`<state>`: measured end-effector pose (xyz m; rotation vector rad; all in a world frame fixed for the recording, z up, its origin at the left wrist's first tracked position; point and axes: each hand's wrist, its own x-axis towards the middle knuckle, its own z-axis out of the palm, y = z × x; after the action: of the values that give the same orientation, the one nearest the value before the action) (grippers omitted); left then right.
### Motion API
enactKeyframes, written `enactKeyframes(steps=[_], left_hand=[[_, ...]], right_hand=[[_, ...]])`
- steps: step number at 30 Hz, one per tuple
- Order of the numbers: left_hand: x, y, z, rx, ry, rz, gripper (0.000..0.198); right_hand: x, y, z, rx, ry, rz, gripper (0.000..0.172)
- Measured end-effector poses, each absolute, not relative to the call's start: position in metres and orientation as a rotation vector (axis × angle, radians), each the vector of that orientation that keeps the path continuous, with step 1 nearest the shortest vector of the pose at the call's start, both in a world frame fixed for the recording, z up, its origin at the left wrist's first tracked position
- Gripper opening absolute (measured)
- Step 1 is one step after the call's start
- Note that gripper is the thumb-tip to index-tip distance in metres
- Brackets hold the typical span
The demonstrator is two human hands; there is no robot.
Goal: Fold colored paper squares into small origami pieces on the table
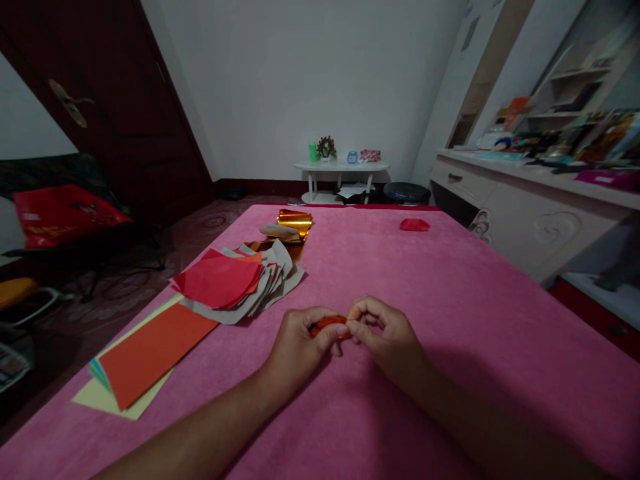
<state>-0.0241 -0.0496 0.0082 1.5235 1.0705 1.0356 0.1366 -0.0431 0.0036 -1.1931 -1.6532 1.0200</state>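
A small folded piece of orange paper (327, 324) is held just above the pink cloth, partly covered by my fingers. My left hand (309, 332) is closed around it, thumb pressed along its near side. At the paper's right end, my right hand (383, 327) pinches with thumb and forefinger, the other fingers curled. Both sets of fingertips meet there. Farther off on the cloth, toward the right, lies a folded red paper piece (415, 225).
Left on the pink-covered table (450, 287) lie red and grey paper sheets (220, 277), orange and yellow strips (157, 350) and shiny gold foil (295, 222). A white side table (340, 167) stands by the wall. A cluttered white cabinet (525, 193) is at right.
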Motion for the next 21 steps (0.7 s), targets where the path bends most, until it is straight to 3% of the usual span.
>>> enactKeyframes(steps=[6,14,21], left_hand=[[-0.026,-0.050,0.010,1.498,1.047,1.077,0.023],[-0.026,-0.047,0.008,1.426,1.012,1.075,0.021],[-0.034,-0.035,0.010,1.211,1.056,1.154,0.025]], right_hand=[[0.138,-0.043,0.002,-1.201,-1.527,1.163,0.012],[0.140,-0.046,0.005,-1.216,-1.686,0.987,0.019],[0.148,-0.038,0.007,-1.182,-1.500,1.083,0.025]])
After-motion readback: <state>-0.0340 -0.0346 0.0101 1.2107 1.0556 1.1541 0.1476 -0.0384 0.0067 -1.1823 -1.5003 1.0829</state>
